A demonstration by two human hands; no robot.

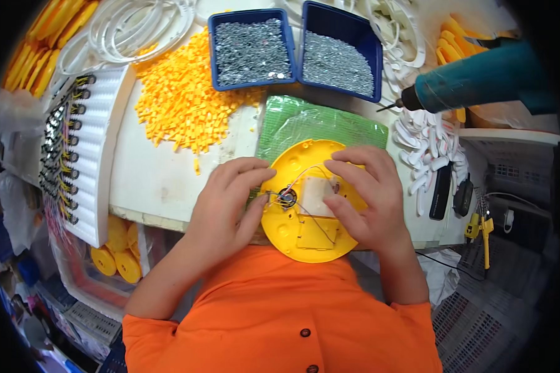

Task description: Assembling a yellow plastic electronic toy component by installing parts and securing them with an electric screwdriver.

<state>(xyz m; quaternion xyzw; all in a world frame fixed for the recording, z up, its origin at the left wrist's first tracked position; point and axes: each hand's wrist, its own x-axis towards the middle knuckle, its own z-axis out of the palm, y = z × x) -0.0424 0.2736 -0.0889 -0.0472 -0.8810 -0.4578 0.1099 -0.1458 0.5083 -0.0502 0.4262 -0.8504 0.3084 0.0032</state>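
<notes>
A round yellow plastic housing (279, 228) lies with its inner side up at the table's front edge, partly on a green mesh mat (320, 121) wrapped in clear film. Inside it are a small round speaker-like part (287, 198), thin wires (320, 217) and a white rectangular box (314, 189). My left hand (229, 198) grips the housing's left rim, its thumb and fingertips close to the wires. Over the right half is my right hand (372, 196), with its thumb and index finger at the white box's right side. Its palm hides that part of the rim.
Two blue bins (295, 78) of small metal parts stand at the back, beside a heap of yellow pieces (183, 93). A teal power screwdriver (479, 81) hangs at right above white plastic parts (426, 146). On the left, a white foam tray (99, 155) holds wired components.
</notes>
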